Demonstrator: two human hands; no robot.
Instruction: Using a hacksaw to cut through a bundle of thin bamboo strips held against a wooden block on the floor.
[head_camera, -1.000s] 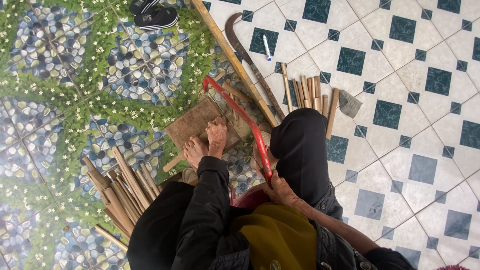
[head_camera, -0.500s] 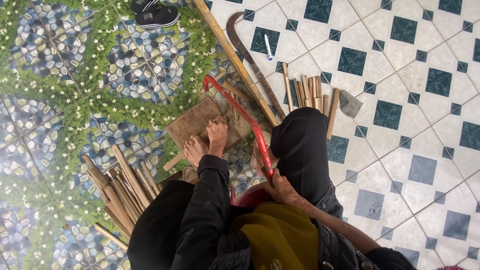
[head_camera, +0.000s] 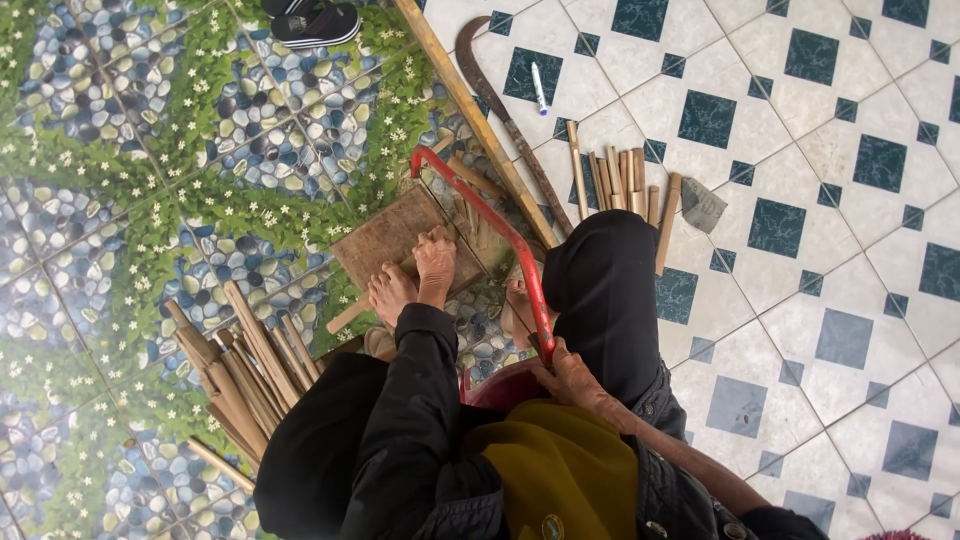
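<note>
Right hand (head_camera: 570, 375) grips a red saw (head_camera: 490, 225); left hand (head_camera: 435, 258) presses the board (head_camera: 385, 238); cut sticks (head_camera: 620, 180) lie at one o'clock, more sticks (head_camera: 240, 365) wait at eight.

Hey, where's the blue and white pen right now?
In the head view, the pen lies on the white-and-teal tiled floor near the top centre, just right of the curved blade and above the row of short bamboo sticks.

Soft, even daylight is falling across the tiled floor (head_camera: 820, 250), casting only faint shadows beside the bamboo sticks (head_camera: 625, 180). Nothing is glaring. Focus is holding sharp throughout, while the dark clothing is losing detail.
</note>
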